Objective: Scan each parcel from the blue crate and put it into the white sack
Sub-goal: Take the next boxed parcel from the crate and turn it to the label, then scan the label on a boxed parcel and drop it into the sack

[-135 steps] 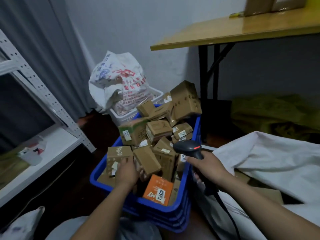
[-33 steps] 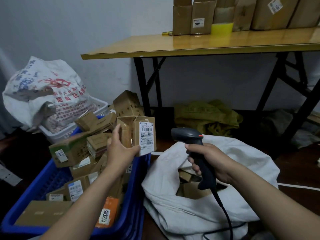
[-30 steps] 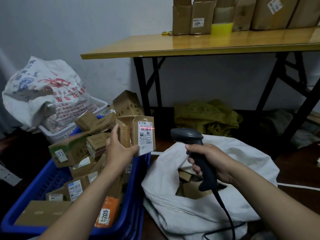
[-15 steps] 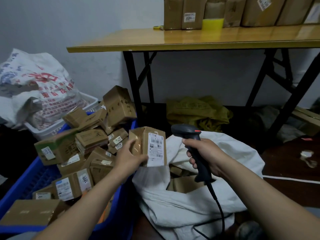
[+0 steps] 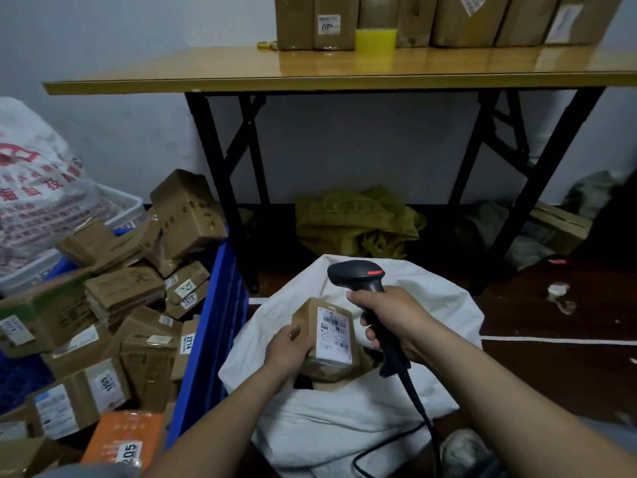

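The underside of the parcel (image 5: 325,339) is being hidden by the left hand (image 5: 287,350), whose fingers are being curled round its lower left edge, and the mouth of the white sack (image 5: 437,322), directly beneath, is being largely covered by both. The black scanner (image 5: 358,276) is being gripped by its handle in the right hand (image 5: 391,317), just right of the parcel, and its cable (image 5: 413,398) is being cut off at the lower edge. The blue crate (image 5: 210,339), heaped with brown boxes (image 5: 120,288), is being cropped at the left. Sack and crate are being borne by a dark floor (image 5: 551,367), and cartons (image 5: 465,19) are being carried by a wooden folding table (image 5: 310,69) against a pale wall (image 5: 362,143). The parcel's white barcode label (image 5: 336,331) is being turned upward, its print too small to read, while "2214" and "1215" are being shown on crate labels (image 5: 188,341).
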